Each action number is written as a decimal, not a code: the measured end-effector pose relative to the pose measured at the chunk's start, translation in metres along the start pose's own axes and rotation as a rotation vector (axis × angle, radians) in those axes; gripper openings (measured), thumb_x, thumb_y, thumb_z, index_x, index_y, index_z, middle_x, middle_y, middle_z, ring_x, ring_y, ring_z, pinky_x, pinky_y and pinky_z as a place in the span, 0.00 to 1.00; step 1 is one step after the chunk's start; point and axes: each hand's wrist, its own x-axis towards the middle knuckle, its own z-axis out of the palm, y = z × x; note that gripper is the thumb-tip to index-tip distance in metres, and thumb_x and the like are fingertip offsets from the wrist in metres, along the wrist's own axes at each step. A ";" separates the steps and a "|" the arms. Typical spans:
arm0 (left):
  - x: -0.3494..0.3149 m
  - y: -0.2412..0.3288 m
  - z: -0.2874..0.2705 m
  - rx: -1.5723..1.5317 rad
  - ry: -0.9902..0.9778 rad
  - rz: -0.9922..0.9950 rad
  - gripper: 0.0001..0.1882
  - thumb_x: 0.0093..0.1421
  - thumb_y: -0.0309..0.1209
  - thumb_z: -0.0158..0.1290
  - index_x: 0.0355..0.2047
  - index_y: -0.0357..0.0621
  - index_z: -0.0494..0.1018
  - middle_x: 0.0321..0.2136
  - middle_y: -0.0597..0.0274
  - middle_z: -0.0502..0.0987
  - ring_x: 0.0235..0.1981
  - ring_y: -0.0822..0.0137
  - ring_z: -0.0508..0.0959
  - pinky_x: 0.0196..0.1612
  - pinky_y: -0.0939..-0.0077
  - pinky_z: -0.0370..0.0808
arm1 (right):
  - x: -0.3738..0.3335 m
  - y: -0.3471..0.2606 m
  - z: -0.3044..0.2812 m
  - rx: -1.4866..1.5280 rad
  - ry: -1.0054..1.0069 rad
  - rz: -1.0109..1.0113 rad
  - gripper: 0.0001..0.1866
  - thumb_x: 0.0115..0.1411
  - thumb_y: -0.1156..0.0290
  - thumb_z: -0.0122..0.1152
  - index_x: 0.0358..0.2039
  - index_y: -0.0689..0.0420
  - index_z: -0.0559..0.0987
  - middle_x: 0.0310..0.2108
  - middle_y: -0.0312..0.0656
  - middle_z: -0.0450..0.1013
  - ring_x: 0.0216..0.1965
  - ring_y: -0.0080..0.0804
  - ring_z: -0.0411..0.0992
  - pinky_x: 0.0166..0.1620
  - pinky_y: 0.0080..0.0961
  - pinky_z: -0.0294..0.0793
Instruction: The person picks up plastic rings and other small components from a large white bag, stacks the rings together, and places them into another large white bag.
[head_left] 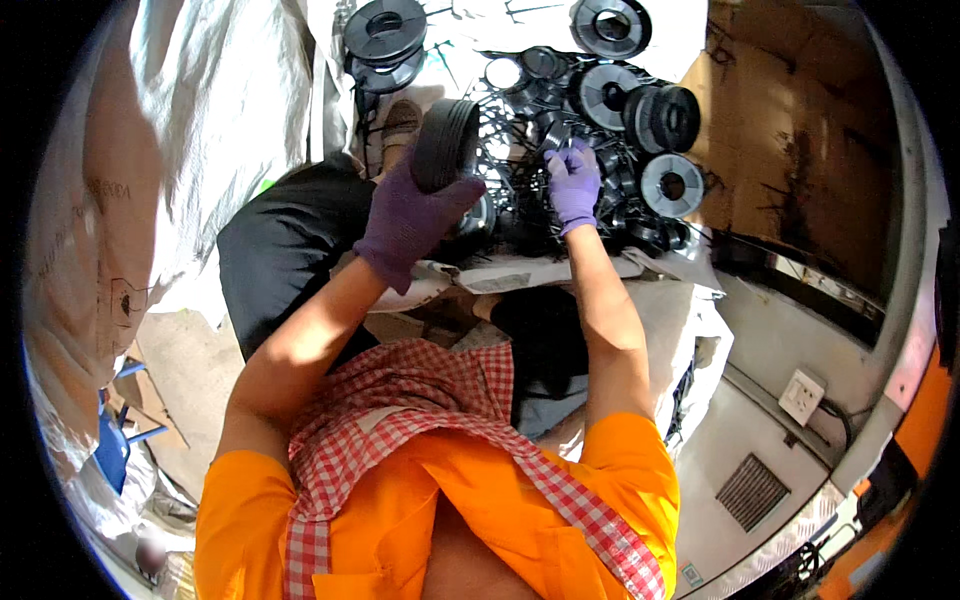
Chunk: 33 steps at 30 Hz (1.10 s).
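My left hand (425,205), in a purple glove, grips a stack of thin black plastic rings (446,145), standing on edge and raised over the pile's left side. In the middle of the pile of small black plastic parts (520,190) is my right hand (574,185), gloved alike. Its fingers are bent together at a dark shiny piece; what they hold, if anything, is too small to make out. Black reels with round centre holes lie about: a grey-faced reel (671,186) right of my right hand, and another reel (607,96) beyond it.
More black reels lie at the far left (385,30) and far right (611,26) of the white sheet (675,45). A brown cardboard panel (790,150) borders the right side. White sacking (215,120) hangs at the left. A white socket box (802,396) sits at lower right.
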 end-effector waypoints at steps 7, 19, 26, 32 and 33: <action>0.008 -0.027 0.007 0.051 -0.050 0.088 0.30 0.47 0.42 0.64 0.49 0.45 0.69 0.38 0.55 0.78 0.39 0.64 0.79 0.42 0.71 0.74 | 0.017 -0.010 -0.070 0.118 0.064 0.096 0.07 0.51 0.70 0.64 0.24 0.61 0.78 0.28 0.44 0.75 0.27 0.41 0.71 0.39 0.25 0.71; -0.005 -0.031 -0.017 -0.539 -0.831 0.064 0.15 0.57 0.24 0.52 0.46 0.37 0.71 0.39 0.62 0.76 0.41 0.73 0.75 0.44 0.75 0.73 | -0.047 -0.155 -0.108 -0.015 -0.565 -0.951 0.12 0.41 0.70 0.65 0.23 0.56 0.70 0.50 0.51 0.66 0.53 0.56 0.64 0.52 0.45 0.68; -0.020 -0.039 0.015 -0.293 -0.452 0.244 0.33 0.47 0.33 0.63 0.52 0.38 0.65 0.37 0.64 0.76 0.37 0.73 0.75 0.43 0.77 0.72 | -0.077 -0.134 -0.058 0.544 -0.290 0.529 0.27 0.53 0.57 0.67 0.41 0.62 0.65 0.37 0.44 0.69 0.38 0.29 0.67 0.41 0.26 0.70; -0.007 -0.042 0.006 -0.164 -0.557 0.150 0.33 0.47 0.36 0.62 0.52 0.38 0.65 0.36 0.58 0.78 0.37 0.68 0.77 0.44 0.73 0.73 | -0.081 -0.139 -0.073 0.304 -0.449 -0.136 0.26 0.50 0.71 0.64 0.50 0.59 0.68 0.45 0.48 0.70 0.48 0.42 0.69 0.52 0.31 0.69; -0.005 -0.022 -0.006 -0.427 -0.821 -0.109 0.25 0.50 0.33 0.59 0.48 0.37 0.69 0.35 0.58 0.78 0.38 0.69 0.77 0.43 0.73 0.73 | -0.079 -0.137 -0.081 0.069 -0.418 -0.592 0.26 0.44 0.73 0.64 0.48 0.57 0.71 0.46 0.50 0.69 0.47 0.52 0.70 0.52 0.38 0.69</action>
